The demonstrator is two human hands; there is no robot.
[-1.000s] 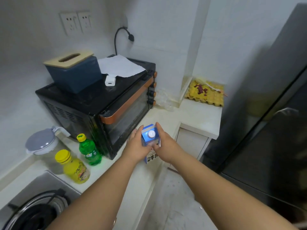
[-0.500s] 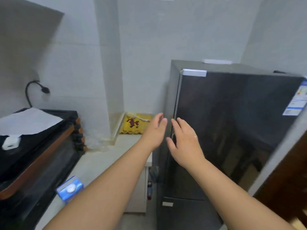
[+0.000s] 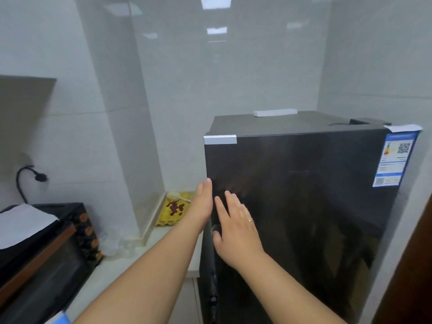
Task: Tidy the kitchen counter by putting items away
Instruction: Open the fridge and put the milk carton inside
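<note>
Both hands have risen and closed in on the fridge since the earlier picture, and the view has tipped upward, so the blue milk carton (image 3: 61,320) that stood on the counter is now only a sliver at the bottom edge, well below and to the left of the fingers.

The left hand (image 3: 203,204) is open and empty, its fingers (image 3: 206,186) straight and together, edge-on against the left edge of the fridge door (image 3: 304,206). The right hand (image 3: 236,226) is also empty, fingers (image 3: 230,199) spread and laid flat on or just off the dark door face; real contact cannot be told from its reflection.

What the next move turns on is that door edge. It runs upright, top to bottom, and lies directly at the left fingertips, just left of the right hand's thumb. The left hand is the nearer one, placed to hook around it. My guess is the door will be pulled open so the carton can go inside.

Outward to the left, beyond the left wrist, a yellow egg tray (image 3: 174,210) with red bits in it sits on the counter (image 3: 145,258) in the corner; farther left stands the black oven (image 3: 46,253) with white paper (image 3: 21,224) on top.

Any handle or recess along the door edge is hidden behind the left hand, the left fingertips' grip cannot be seen, and the fridge's lower part is cut off.
</note>
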